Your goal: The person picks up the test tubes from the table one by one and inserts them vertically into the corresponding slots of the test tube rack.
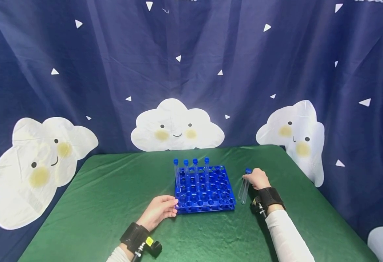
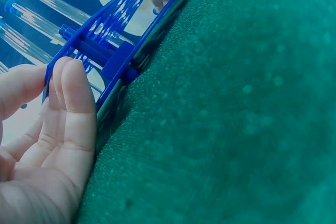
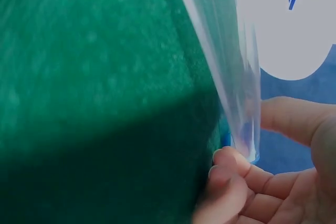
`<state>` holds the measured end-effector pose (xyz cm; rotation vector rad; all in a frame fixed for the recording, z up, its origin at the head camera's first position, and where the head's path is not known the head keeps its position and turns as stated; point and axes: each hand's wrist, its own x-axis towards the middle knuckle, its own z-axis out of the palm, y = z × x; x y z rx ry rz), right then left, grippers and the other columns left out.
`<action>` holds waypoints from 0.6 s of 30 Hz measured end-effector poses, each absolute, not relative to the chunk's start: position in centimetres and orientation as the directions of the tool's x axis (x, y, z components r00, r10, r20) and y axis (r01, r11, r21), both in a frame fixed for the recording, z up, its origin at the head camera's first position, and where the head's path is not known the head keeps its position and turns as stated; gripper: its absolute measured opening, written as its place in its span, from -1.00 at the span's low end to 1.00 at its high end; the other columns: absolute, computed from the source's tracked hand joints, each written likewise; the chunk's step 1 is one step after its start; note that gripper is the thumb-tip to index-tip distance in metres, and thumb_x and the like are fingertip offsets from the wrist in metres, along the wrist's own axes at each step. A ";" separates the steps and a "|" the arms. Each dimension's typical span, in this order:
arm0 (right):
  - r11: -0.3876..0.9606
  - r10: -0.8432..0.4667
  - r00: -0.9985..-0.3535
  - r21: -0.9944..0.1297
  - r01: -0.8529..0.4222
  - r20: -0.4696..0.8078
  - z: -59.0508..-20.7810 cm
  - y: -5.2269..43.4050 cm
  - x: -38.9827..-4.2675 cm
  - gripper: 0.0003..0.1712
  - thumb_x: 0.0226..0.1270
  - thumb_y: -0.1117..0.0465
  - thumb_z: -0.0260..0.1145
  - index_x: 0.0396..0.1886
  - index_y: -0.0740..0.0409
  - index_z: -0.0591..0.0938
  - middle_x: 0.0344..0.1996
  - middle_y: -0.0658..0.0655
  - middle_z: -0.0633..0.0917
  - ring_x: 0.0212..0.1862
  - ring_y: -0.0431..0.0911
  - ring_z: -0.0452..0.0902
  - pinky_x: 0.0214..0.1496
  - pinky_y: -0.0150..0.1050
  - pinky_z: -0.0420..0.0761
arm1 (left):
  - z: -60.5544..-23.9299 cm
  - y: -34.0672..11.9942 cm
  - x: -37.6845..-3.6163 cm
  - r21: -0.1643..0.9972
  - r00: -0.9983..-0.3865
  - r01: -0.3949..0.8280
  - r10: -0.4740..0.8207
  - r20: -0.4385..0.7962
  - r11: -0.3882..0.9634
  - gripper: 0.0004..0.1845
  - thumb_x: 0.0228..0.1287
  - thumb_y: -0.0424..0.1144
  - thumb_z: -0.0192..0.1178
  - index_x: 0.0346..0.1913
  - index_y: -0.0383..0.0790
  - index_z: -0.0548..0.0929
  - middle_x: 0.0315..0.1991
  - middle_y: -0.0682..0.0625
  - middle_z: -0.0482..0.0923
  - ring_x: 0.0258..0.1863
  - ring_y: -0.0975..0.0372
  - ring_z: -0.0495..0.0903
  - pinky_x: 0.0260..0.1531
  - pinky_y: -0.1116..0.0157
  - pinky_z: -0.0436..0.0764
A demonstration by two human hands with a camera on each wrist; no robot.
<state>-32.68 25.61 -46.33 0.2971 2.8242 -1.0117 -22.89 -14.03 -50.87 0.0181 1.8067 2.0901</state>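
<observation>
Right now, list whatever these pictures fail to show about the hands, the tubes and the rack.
- Right hand: in the head view its back hides the fingertips, so its grip on the loose tubes is unclear.
- Loose tubes: blurred in the right wrist view; their count is uncertain.
- Rack: the left wrist view cuts it off at the edge.
- Left hand: whether it grips or only touches the rack cannot be told.
- Standing tubes: contents too small to tell.
</observation>
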 end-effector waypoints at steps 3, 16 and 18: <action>0.760 0.140 -0.972 -0.609 0.228 -0.190 -46.2 25.5 -32.7 -0.67 0.27 0.08 0.27 -0.47 0.30 0.54 -0.70 0.06 0.50 -0.70 -0.15 0.43 -0.66 -0.36 0.47 | -50.8 -14.0 -22.9 0.958 -0.929 -0.269 0.288 -0.230 -0.102 -0.73 0.29 -0.25 0.26 -0.09 -0.38 0.53 -0.41 0.04 0.63 -0.47 0.29 0.64 -0.33 0.34 0.70; 0.593 0.118 -0.981 -0.782 0.192 -0.151 -44.9 26.1 -32.1 -0.75 0.38 0.16 0.20 -0.37 0.27 0.44 -0.72 0.03 0.53 -0.63 -0.21 0.51 -0.54 -0.32 0.66 | -50.9 -14.1 -23.0 0.958 -0.929 -0.269 0.292 -0.228 -0.105 -0.76 0.30 -0.26 0.25 -0.11 -0.36 0.53 -0.41 0.04 0.63 -0.47 0.29 0.63 -0.33 0.34 0.70; 0.588 0.118 -0.987 -0.793 0.160 -0.111 -44.4 26.1 -31.8 -0.75 0.41 0.15 0.18 -0.30 0.27 0.41 -0.67 0.05 0.53 -0.60 -0.20 0.52 -0.50 -0.31 0.69 | -51.0 -14.1 -23.0 0.958 -0.929 -0.268 0.293 -0.228 -0.106 -0.77 0.30 -0.25 0.25 -0.11 -0.35 0.54 -0.41 0.04 0.63 -0.47 0.29 0.63 -0.33 0.34 0.70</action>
